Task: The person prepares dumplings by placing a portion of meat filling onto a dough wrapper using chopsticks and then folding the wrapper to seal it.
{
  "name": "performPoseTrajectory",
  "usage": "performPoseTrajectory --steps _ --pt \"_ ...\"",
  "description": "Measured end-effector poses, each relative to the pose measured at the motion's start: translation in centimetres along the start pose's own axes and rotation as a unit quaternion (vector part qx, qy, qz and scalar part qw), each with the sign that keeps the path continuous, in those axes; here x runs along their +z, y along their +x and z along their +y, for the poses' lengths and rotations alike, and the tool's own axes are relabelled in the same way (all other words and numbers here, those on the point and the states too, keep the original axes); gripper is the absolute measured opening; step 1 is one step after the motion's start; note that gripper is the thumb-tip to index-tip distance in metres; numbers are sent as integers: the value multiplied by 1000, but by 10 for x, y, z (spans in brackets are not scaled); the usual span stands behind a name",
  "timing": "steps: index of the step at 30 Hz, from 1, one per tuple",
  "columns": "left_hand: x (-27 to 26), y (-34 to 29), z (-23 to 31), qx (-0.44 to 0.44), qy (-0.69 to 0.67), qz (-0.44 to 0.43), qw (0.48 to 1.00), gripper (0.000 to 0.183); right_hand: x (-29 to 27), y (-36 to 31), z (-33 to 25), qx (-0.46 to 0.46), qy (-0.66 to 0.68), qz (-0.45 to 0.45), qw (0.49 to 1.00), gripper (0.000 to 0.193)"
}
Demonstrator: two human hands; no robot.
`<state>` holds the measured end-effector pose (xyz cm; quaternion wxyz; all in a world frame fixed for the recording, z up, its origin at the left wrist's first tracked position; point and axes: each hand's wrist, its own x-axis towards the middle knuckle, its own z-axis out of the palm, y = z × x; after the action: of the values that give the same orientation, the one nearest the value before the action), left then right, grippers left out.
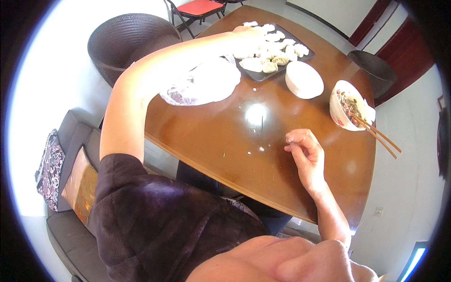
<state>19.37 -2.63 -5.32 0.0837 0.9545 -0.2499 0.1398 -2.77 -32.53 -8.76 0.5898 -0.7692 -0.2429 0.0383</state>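
My left arm stretches to the far side of the table, and my left hand (248,39) is over the left part of a dark tray (259,76). Glare washes the hand out, so its fingers and anything in them cannot be made out. Several pale dumplings (280,58) lie in rows on that tray. My right hand (306,152) is at the table's right part, fingers loosely curled and white specks on the tips; nothing shows in it. Beyond it sits a white bowl (304,80). Further right, a bowl of chopped filling (346,104) has wooden chopsticks (379,136) leaning out of it.
A clear plastic bag (202,84) with pale contents lies under my left forearm. White crumbs (261,149) dot the brown table (211,136). Around it stand a dark woven chair (127,37), a red folding chair (199,7) and a grey sofa (75,230) with cushions.
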Motion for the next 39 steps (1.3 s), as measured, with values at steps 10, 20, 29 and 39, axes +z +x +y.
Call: performPoseTrajectory --steps 10,20,29,39 --pt "-5 -6 -24 -18 33 -72 997 16 4 6 -3 29 44 -21 998 23" --pt "-12 2 -53 -10 -45 -62 997 11 2 7 -4 44 39 -7 998 25" --pt "-16 -9 -35 9 23 -66 998 10 1 6 -5 -42 -4 9 999 26" --pt "-34 -6 -24 -86 -39 -109 990 12 1 3 -4 -41 18 9 999 27"
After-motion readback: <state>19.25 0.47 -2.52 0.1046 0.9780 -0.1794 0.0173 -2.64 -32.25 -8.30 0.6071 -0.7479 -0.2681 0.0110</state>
